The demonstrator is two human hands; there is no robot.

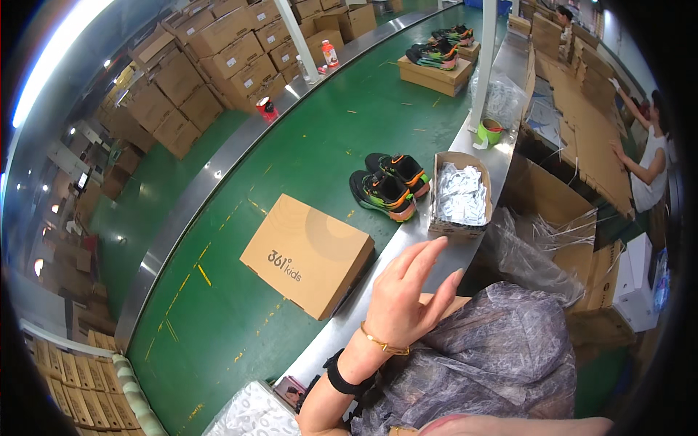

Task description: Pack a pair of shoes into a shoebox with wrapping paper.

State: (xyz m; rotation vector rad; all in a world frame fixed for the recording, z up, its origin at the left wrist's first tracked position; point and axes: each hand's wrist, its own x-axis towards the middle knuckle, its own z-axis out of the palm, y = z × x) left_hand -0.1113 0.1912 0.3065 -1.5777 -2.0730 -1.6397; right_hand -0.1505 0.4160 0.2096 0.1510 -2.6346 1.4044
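Near the middle of the scene, over the metal ledge (pixel 336 338): one left hand (pixel 403 294), bare, back upward, forearm rising from the near edge and leaning right. Fingers extended and gently bent, tips pointing far and right; thumb held apart from them, with nothing visible between. Wrist dressed with one gold bracelet (pixel 382 344) and, lower, one black wristband (pixel 347 374). Right hand: out of view, its state impossible to tell.

Just beyond the fingertips, on the ledge: one open-topped carton (pixel 447 227), filled with small white packets (pixel 463 195); whether the fingers touch it cannot be told.

Left of the hand, on the green work surface (pixel 196 327): one brown shoebox (pixel 305 243), closed, set askew; large dark lettering and numerals printed on the lid toward its near edge, legible, beside a faint tonal circle. Farther, left of the carton and near it: one pair of black shoes (pixel 385 189) with orange and green trim.

Far left: stacked cartons (pixel 233 51), several bearing white labels, text too small to read. Far side, by the rail: one bottle (pixel 329 54) with red labelling, unreadable.

Right of the hand, near: crumpled dark translucent plastic (pixel 494 349). Far right: one co-worker (pixel 649 171) in a white sleeveless top, arms toward cardboard.
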